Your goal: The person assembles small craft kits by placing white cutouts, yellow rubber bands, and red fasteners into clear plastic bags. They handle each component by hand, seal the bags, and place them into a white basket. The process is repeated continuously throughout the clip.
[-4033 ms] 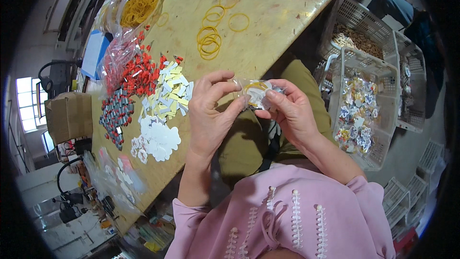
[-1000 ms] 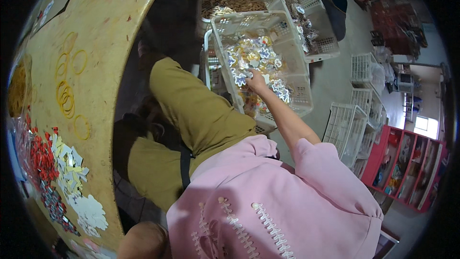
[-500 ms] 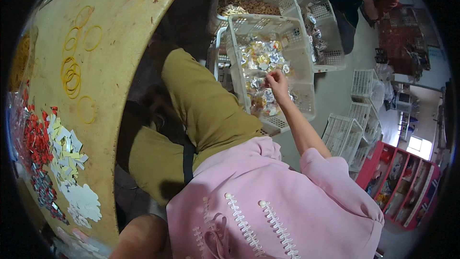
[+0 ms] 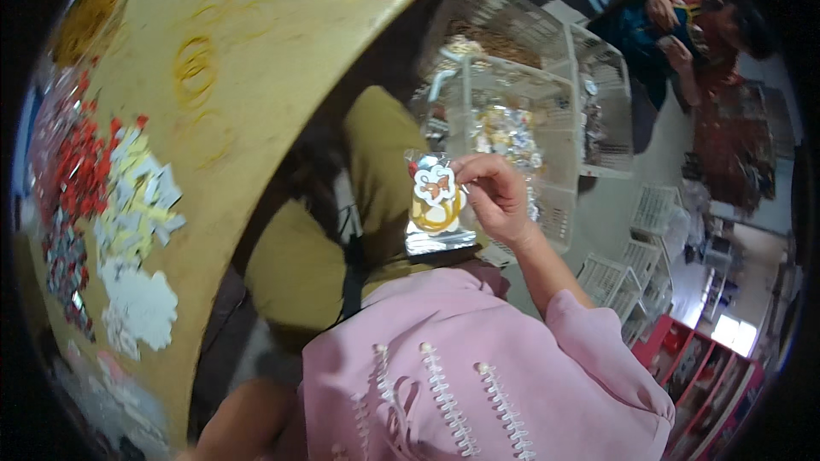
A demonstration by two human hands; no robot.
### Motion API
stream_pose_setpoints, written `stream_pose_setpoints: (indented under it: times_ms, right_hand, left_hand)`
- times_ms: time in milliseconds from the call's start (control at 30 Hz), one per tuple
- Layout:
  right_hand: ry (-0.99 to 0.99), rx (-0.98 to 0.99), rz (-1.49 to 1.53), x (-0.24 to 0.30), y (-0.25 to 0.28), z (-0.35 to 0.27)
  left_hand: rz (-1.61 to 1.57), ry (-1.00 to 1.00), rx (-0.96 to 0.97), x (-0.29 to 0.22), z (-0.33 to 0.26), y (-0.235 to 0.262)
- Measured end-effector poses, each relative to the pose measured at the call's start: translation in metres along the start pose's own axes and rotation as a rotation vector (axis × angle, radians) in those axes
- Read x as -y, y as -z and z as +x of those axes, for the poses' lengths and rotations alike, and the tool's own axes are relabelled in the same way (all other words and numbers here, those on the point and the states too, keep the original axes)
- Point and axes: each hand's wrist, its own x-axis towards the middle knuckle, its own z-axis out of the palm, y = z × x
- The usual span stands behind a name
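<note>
Small clear packet (image 4: 434, 205) with a white and orange figure and a yellow ring inside, hanging upright in the air above the lap in olive trousers (image 4: 337, 230). Pinched at its upper right corner by the right hand (image 4: 495, 196), thumb and fingertips closed on the plastic, other fingers curled. Just behind the hand, white plastic basket (image 4: 555, 205) with many shiny packets, more baskets beyond it. Left hand: only a forearm (image 4: 243, 423) at the lower edge, fingers out of sight. To the left, yellow table (image 4: 282, 60) with red, pale yellow and white small pieces (image 4: 128, 196) and yellow rings (image 4: 195, 68). Far upper right, another person (image 4: 683, 8) seated.
</note>
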Motion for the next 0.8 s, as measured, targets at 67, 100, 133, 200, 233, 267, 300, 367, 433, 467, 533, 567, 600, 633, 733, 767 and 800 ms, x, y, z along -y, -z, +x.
stream_pose_setpoints:
  times_ms: [67, 100, 133, 200, 233, 267, 300, 367, 433, 467, 533, 567, 600, 633, 733, 767, 800]
  right_hand:
    - [-0.003, 0.082, 0.080, 0.008, -0.020, 0.009]
    - [-0.046, 0.120, 0.113, 0.010, -0.027, 0.012]
    - [-0.071, 0.151, 0.175, 0.007, -0.035, 0.013]
    - [-0.143, 0.251, 0.273, 0.010, -0.046, 0.016]
    - [-0.157, 0.324, 0.265, 0.010, -0.053, 0.020]
    - [-0.173, 0.389, 0.248, 0.009, -0.058, 0.022]
    - [-0.184, 0.460, 0.231, 0.010, -0.065, 0.025]
    - [-0.329, 0.362, 0.395, 0.007, -0.080, 0.019]
    - [-0.595, 0.154, 0.624, 0.004, -0.088, 0.013]
    - [-0.611, 0.215, 0.774, 0.004, -0.087, 0.011]
    - [-0.702, 0.275, 0.664, 0.015, -0.085, 0.002]
    - [-0.718, 0.315, 0.566, 0.019, -0.086, 0.002]
    - [-0.762, 0.279, 0.556, 0.027, -0.090, 0.003]
    - [-0.793, 0.293, 0.543, 0.027, -0.088, 0.002]
    - [-0.862, 0.348, 0.487, 0.030, -0.096, 0.014]
    - [-0.922, 0.402, 0.405, 0.030, -0.091, 0.013]
    - [-0.967, 0.474, 0.280, 0.028, -0.091, 0.015]
  left_hand:
    - [0.266, 0.440, -0.326, 0.032, -0.025, -0.025]
    - [0.290, 0.624, -0.434, 0.061, -0.034, -0.031]
    - [0.252, 0.751, -0.508, 0.100, -0.046, -0.031]
    - [0.192, 0.800, -0.525, 0.161, -0.076, -0.020]
    - [-0.019, 0.770, -0.582, 0.175, -0.089, -0.017]
    - [-0.133, 0.900, -0.612, 0.173, -0.086, -0.015]
    - [-0.196, 0.825, -0.650, 0.178, -0.086, -0.020]
    - [-0.068, 0.816, -0.667, 0.185, -0.091, -0.020]
    - [-0.001, 0.690, -0.803, 0.190, -0.091, -0.019]
    - [0.062, 0.646, -0.849, 0.189, -0.089, -0.018]
    - [0.138, 0.573, -0.918, 0.192, -0.088, -0.016]
    - [0.184, 0.579, -0.878, 0.193, -0.087, -0.014]
    - [0.225, 0.592, -0.835, 0.193, -0.087, -0.012]
    - [0.265, 0.603, -0.792, 0.193, -0.089, -0.010]
    - [0.221, 0.743, -0.679, 0.198, -0.096, -0.005]
    - [0.208, 0.778, -0.645, 0.203, -0.098, -0.005]
    - [0.328, 0.728, -0.566, 0.199, -0.097, -0.001]
